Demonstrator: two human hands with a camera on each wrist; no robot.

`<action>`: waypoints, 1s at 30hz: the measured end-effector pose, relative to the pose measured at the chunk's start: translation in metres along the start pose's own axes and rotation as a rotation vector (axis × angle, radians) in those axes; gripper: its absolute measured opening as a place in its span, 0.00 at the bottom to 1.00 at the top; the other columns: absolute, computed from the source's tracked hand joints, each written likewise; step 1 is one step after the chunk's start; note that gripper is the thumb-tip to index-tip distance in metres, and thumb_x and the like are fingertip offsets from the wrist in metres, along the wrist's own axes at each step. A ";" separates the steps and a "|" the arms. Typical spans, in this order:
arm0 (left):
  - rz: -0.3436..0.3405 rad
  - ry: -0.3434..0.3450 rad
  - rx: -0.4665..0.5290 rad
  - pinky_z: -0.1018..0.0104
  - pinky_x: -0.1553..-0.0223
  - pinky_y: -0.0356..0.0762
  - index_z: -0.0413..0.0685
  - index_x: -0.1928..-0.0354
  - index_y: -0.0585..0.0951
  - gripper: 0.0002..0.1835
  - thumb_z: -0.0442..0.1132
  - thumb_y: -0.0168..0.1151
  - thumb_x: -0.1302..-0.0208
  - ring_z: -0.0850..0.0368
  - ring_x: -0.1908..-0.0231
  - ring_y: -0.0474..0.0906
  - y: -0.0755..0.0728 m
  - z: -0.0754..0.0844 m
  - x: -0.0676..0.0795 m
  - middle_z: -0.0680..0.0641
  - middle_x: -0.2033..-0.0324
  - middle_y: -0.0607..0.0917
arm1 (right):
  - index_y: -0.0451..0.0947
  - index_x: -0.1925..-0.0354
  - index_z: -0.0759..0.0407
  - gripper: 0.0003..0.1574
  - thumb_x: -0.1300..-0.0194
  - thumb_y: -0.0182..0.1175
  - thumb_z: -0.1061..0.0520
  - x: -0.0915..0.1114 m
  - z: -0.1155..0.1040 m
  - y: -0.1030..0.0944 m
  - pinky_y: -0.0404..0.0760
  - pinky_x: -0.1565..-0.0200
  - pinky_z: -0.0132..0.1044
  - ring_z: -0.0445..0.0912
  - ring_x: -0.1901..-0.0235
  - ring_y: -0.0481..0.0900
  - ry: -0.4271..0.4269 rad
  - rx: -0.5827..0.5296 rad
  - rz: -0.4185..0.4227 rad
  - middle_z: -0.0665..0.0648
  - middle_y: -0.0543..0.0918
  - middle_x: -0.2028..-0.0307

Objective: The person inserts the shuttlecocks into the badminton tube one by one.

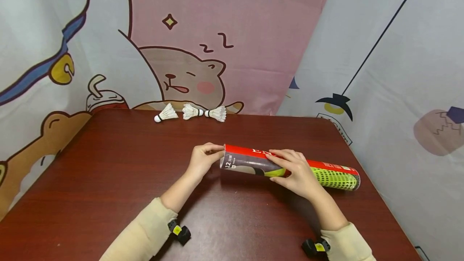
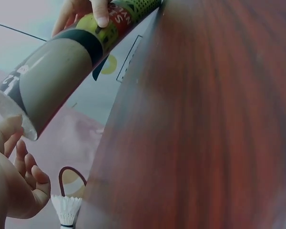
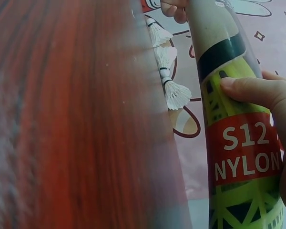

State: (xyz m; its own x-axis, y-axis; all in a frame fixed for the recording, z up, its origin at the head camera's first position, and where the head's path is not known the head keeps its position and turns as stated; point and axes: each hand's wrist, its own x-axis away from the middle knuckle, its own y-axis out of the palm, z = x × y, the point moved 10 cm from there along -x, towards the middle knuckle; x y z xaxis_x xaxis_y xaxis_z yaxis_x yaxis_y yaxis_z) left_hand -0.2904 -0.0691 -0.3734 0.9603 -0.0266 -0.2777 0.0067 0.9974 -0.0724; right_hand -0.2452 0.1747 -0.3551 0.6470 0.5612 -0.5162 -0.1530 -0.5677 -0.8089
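Note:
A long shuttlecock tube point(image 1: 250, 163), red, grey and lime green, is tilted above the brown table with its right end lower. My right hand point(image 1: 296, 171) grips it around the middle; in the right wrist view, the thumb lies across the green part above the "S12 NYLON" label point(image 3: 245, 148). At the tube's left end is my left hand point(image 1: 204, 159), thumb and forefinger reaching to the rim. The left wrist view shows a finger against the whitish round end point(image 2: 9, 107). Whether those fingertips pinch anything is hidden.
Three white feather shuttlecocks lie along the table's back edge: a left one point(image 1: 166, 113), a middle one point(image 1: 192, 111) and a right one point(image 1: 216, 113). Behind the brown table point(image 1: 137, 164) hangs a cartoon-printed cloth point(image 1: 261, 43), which continues along both sides.

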 end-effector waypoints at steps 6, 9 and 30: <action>0.040 -0.023 -0.046 0.72 0.74 0.67 0.31 0.61 0.85 0.11 0.30 0.71 0.48 0.58 0.72 0.72 -0.021 -0.028 -0.017 0.43 0.74 0.83 | 0.74 0.38 0.49 0.48 0.59 0.79 0.56 0.000 0.003 -0.001 0.62 0.48 0.50 0.50 0.44 0.68 0.003 0.007 0.007 0.56 0.75 0.42; 0.068 0.000 -0.083 0.73 0.74 0.67 0.33 0.61 0.85 0.12 0.32 0.72 0.47 0.55 0.71 0.74 -0.034 -0.032 -0.025 0.46 0.75 0.82 | 0.75 0.38 0.49 0.47 0.59 0.79 0.56 0.000 0.005 -0.001 0.62 0.47 0.50 0.51 0.44 0.68 0.000 0.009 0.012 0.55 0.75 0.41; 0.368 0.024 -0.603 0.54 0.65 0.71 0.38 0.49 0.82 0.21 0.41 0.69 0.42 0.46 0.66 0.76 -0.148 -0.046 -0.095 0.40 0.69 0.82 | 0.75 0.39 0.49 0.47 0.60 0.79 0.56 0.002 0.011 -0.003 0.62 0.48 0.50 0.51 0.44 0.68 -0.001 0.019 0.018 0.57 0.76 0.42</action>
State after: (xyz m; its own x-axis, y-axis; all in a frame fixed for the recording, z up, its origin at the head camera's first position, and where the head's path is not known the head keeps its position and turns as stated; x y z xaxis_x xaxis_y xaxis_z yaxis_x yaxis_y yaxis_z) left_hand -0.3949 -0.2169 -0.3806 0.8639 0.2970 -0.4068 -0.4800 0.7303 -0.4861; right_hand -0.2522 0.1841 -0.3570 0.6432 0.5519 -0.5308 -0.1788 -0.5658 -0.8049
